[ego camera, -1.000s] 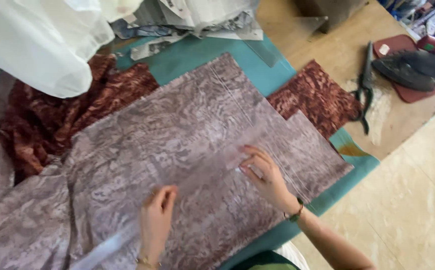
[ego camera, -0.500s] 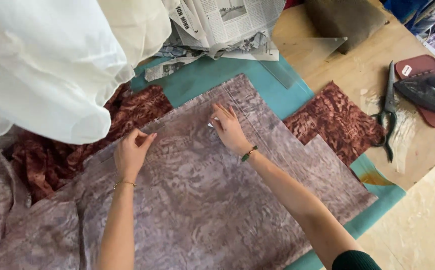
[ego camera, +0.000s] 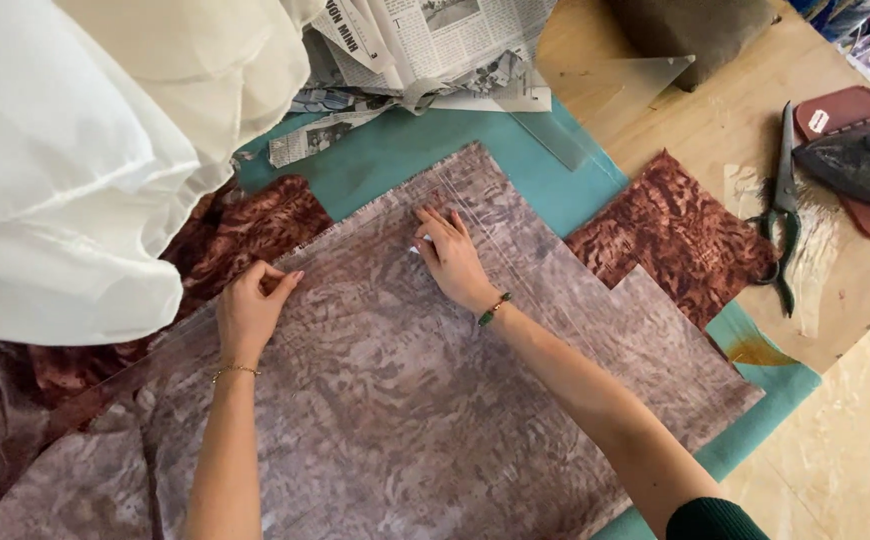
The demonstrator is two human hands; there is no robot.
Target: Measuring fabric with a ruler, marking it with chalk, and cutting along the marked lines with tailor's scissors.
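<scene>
Both hands press the big brownish-grey patterned cloth (ego camera: 405, 380), left hand (ego camera: 250, 312) with fingers curled together, right hand (ego camera: 452, 258) with fingers spread flat, and a slip could wrinkle it.

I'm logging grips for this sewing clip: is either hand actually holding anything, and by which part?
Nothing is lifted. The left hand and the right hand both press on the patterned fabric, near its far edge; whether the left pinches that edge cannot be told.
</scene>
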